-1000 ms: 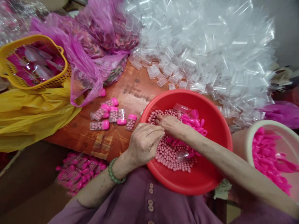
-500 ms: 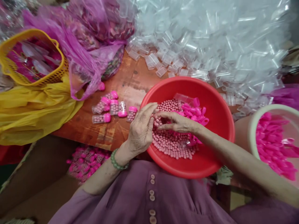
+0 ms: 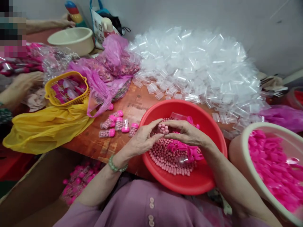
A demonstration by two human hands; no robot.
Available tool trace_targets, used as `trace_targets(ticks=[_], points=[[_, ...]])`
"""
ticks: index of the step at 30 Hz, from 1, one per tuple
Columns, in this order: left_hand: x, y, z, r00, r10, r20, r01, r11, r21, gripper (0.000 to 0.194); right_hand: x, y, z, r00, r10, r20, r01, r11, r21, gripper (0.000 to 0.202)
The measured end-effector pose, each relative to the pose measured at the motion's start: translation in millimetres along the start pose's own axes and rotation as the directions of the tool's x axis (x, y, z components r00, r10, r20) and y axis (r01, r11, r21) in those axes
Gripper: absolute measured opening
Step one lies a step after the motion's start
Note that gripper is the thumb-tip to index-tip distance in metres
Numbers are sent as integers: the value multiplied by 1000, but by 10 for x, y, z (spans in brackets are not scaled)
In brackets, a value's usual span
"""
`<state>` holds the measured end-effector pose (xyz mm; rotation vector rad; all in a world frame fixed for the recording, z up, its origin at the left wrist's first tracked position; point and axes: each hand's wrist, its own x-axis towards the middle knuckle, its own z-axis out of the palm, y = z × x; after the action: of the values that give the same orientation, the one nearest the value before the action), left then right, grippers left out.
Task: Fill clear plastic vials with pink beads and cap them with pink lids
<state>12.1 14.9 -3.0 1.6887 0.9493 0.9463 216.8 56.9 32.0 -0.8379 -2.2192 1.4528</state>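
Note:
Over the red basin (image 3: 184,186), my left hand (image 3: 144,137) and my right hand (image 3: 187,134) face each other with curled fingers. Between their fingertips is a small cluster of pink beads (image 3: 163,128); a clear container around it is hard to make out. My left hand wraps the cluster's left side, and my right fingers close on its right side. Below them the basin holds loose pink beads (image 3: 163,157) and bright pink plastic parts (image 3: 194,153). Several bead-filled bottles with pink caps (image 3: 119,124) lie on the table left of the basin.
A heap of clear containers (image 3: 194,63) covers the back. At right stands a pale bucket (image 3: 239,148) of pink parts. A yellow basket (image 3: 67,102), yellow bag (image 3: 47,129) and purple bags (image 3: 101,88) lie left. Another person's hand (image 3: 30,82) is at far left.
The view has tilted up, showing the wall and another person's arms. My right hand has risen from the loose beads, and a bead cluster now shows between my hands.

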Motion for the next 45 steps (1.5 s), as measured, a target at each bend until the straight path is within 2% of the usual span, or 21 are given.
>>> trace_targets(ticks=[7,11,14,19,24,28,30,32,34,37,40,45], points=[[-11,-55,72,996,50,-70,-47,998,44,45,-27,24,70,994,91,-62,-81,987,141,40],[-19,-75,93,992,68,-108,-54,991,124,48,-22,3,84,986,59,-157,-50,997,63,43],[-32,-82,116,986,99,-135,-70,976,205,47,-9,-20,97,973,66,-223,-57,997,47,32],[-48,-84,131,981,110,-158,-71,970,231,44,2,-32,90,947,128,-294,-77,981,176,23],[-49,-38,91,988,-14,-151,33,991,127,30,-1,-27,60,919,153,-364,-85,977,196,22],[-29,9,46,995,-61,-78,59,998,-20,14,-2,-38,65,940,34,-340,-54,997,-50,21],[-10,27,35,996,-84,-22,79,984,-162,11,-5,-48,68,946,-55,-320,-1,985,-175,21],[9,40,34,995,-93,38,100,944,-313,11,-10,-48,72,944,-133,-303,65,972,-224,24],[23,43,37,991,-102,83,128,894,-429,15,-11,-35,83,938,-190,-290,125,965,-229,30],[33,30,40,985,-152,82,173,834,-524,19,3,-1,115,929,-212,-303,152,966,-209,24],[42,20,46,979,-198,40,188,820,-540,19,30,17,146,915,-187,-356,138,978,-159,24],[57,54,63,981,-188,40,178,817,-549,19,32,-31,146,919,-117,-377,88,992,-94,32]])
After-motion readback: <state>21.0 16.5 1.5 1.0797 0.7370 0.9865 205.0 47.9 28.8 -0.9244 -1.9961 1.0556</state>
